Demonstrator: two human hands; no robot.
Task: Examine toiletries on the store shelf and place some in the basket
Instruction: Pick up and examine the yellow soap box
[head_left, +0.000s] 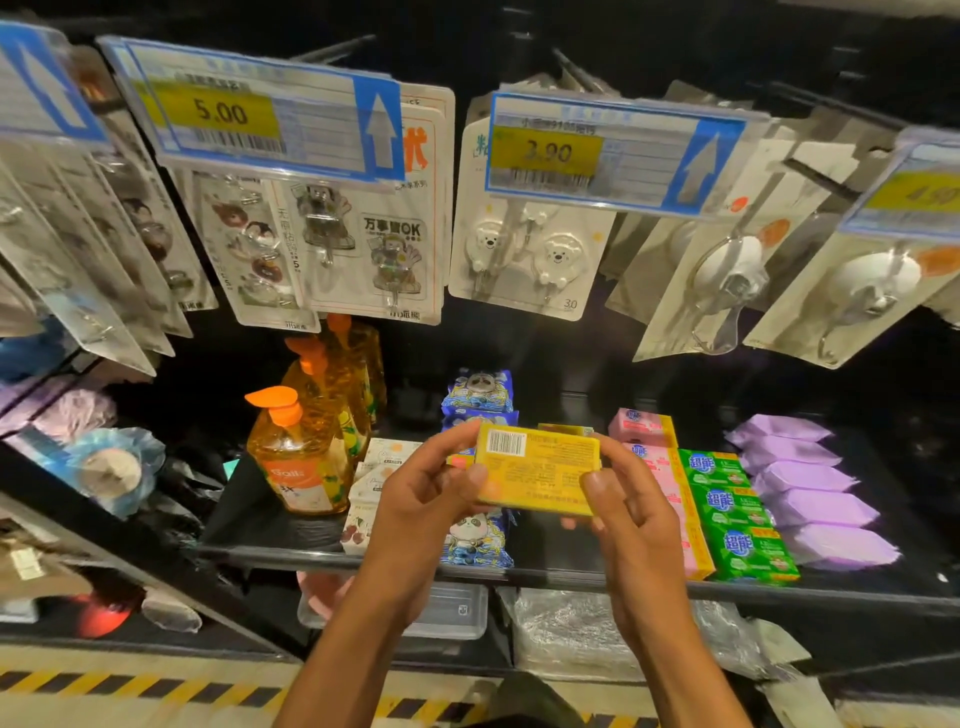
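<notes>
Both hands hold a yellow soap box (537, 467) up in front of the black shelf (291, 525), its barcode side facing me. My left hand (431, 488) grips the box's left end, thumb on the face and fingers along the top edge. My right hand (623, 499) grips the right end, thumb on the front and fingers curled behind. No basket is in view.
On the shelf stand orange pump bottles (301, 457), white floral packs (366, 499), blue panda packs (480, 395), pink soap boxes (670, 493), green soap boxes (737, 514) and purple packs (815, 499). Carded hooks (524, 260) and price tags (597, 150) hang above.
</notes>
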